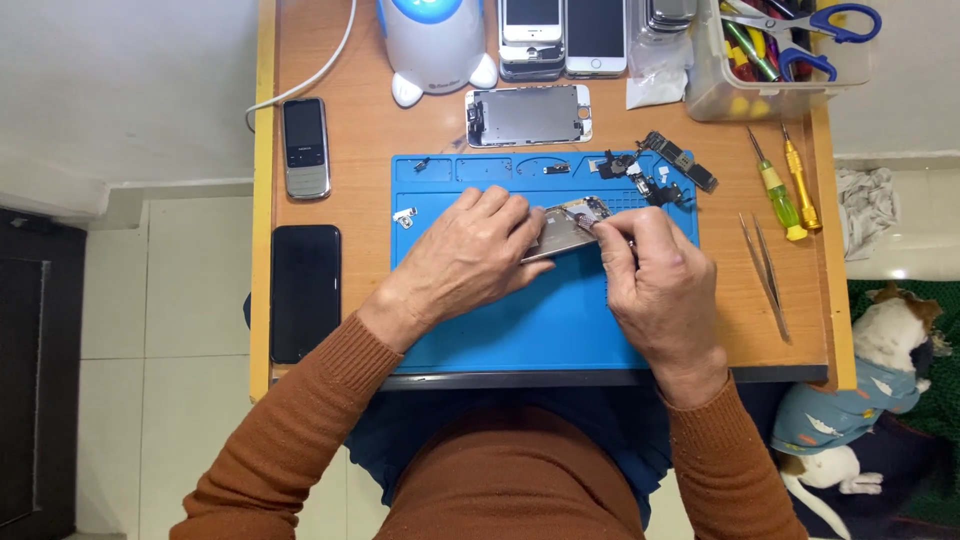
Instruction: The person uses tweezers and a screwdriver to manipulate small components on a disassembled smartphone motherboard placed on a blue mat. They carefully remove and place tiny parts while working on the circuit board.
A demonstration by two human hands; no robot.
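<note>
Seen from above, a person in a rust-brown sweater works at a small wooden desk, both hands over a blue mat. The left hand is closed around the near end of an opened phone, holding it tilted above the mat's upper middle. The right hand meets it from the other side — fingers pinched together at the phone's exposed innards, though whether they grip a tool or a part cannot be told.

Loose dark components lie at the mat's top right corner, partly on the desk. Just above the mat rests a bare phone frame, with a stack of phones behind it and a white rounded gadget to their left. Left of the mat sit a grey keypad phone and, nearer the person, a black phone lying face up.

On the right — two screwdrivers, one green-handled, one yellow, and tweezers below them. A clear tub at the top right holds blue scissors and other tools. A small dog in a blue coat lies on the floor beside the desk.
</note>
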